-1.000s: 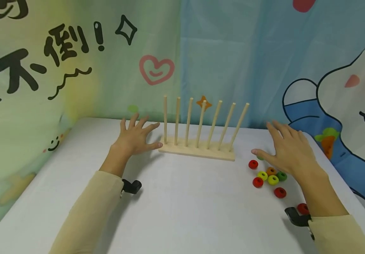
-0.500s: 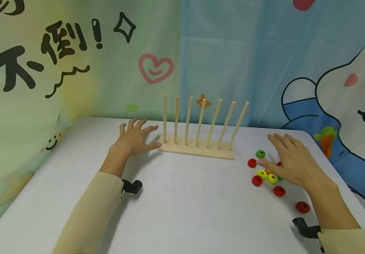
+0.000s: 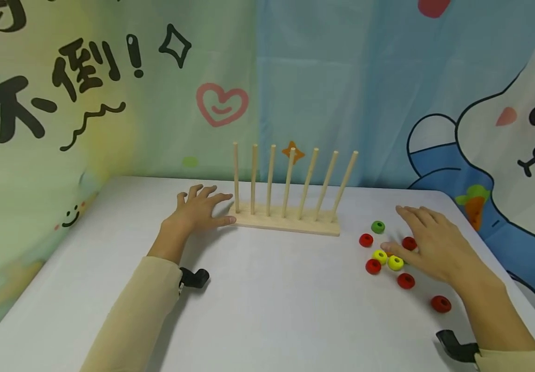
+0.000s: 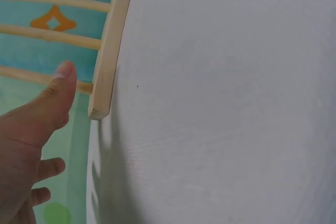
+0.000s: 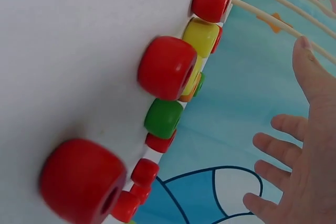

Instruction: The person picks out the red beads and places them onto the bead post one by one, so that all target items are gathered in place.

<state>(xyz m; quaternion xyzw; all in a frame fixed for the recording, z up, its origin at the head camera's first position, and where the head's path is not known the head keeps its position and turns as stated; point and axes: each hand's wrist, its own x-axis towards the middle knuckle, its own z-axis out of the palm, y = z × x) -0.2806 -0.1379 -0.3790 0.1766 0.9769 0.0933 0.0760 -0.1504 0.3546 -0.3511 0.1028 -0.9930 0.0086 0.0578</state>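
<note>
A pale wooden rack [image 3: 286, 223] with several upright pegs stands at the back of the white table, its pegs bare. My left hand [image 3: 198, 210] is beside the rack's left end, fingers spread and gripping nothing. In the left wrist view the thumb [image 4: 62, 85] is by the end of the base; I cannot tell if they touch. Over the loose beads on the right is my right hand [image 3: 437, 245], fingers extended. Red [image 3: 406, 281], yellow [image 3: 395, 263] and green [image 3: 378, 227] beads lie about it, and it partly hides others. The right wrist view shows the right hand [image 5: 310, 145] apart from the beads.
A printed cloth [image 3: 314, 93] hangs right behind the table [image 3: 258, 310]. One red bead [image 3: 441, 304] lies nearer me, by the right forearm. Black camera mounts [image 3: 195, 278] stick out from both wrists.
My right hand has drawn back towards me and slightly right, uncovering a green bead and a red one. The left hand stays by the rack's end. The head view has shifted slightly.
</note>
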